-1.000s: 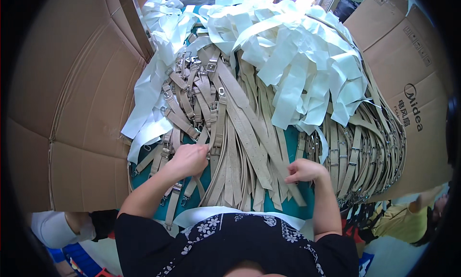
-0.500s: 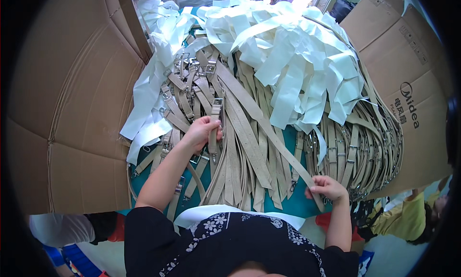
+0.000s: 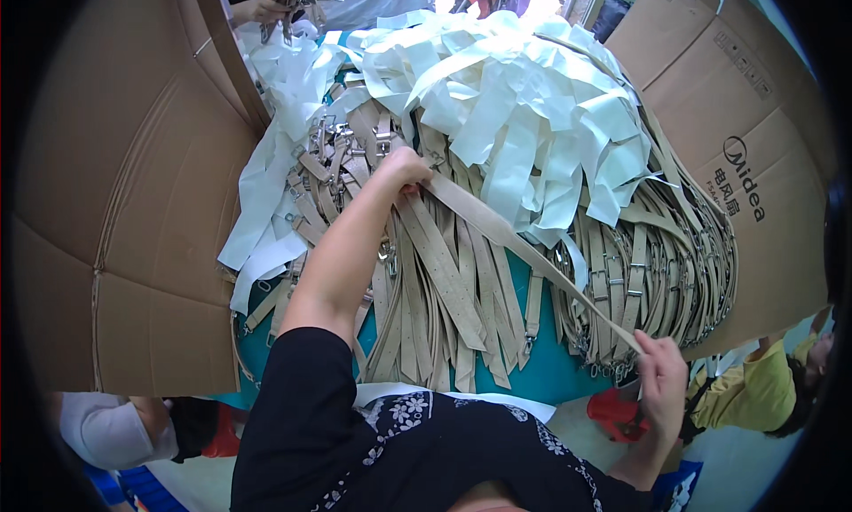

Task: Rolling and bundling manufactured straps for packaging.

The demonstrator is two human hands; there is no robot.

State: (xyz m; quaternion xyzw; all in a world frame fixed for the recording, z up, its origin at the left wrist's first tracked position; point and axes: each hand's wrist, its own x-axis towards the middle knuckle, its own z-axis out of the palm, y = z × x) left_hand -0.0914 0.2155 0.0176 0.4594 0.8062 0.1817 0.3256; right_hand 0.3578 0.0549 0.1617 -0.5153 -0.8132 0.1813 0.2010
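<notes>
A long beige belt strap (image 3: 541, 262) stretches slantwise from the middle of the table to the right front. My left hand (image 3: 406, 168) is closed around its far part, with the fingers partly hidden beneath the hand. At the near end, my right hand (image 3: 663, 379) pinches the strap's tip beyond the table's front edge. Below the strap lies a fan of loose beige straps (image 3: 435, 290), their pointed ends toward me. Left of my left hand, short beige pieces with metal buckles and clips (image 3: 333, 157) lie in a tangled heap.
Pale white strips (image 3: 510, 99) are heaped at the back. Rows of buckled belts (image 3: 648, 277) curve along the right. Cardboard panels (image 3: 142, 219) stand at both sides of the green table (image 3: 532, 374). A co-worker's hand (image 3: 264, 8) holds metal buckles at the far left; another person (image 3: 754, 388) sits right.
My left hand has left a short buckled piece and moved farther away onto the strap. My right hand has drawn the strap's end rightward and nearer. A co-worker's hand with buckles has appeared at the back.
</notes>
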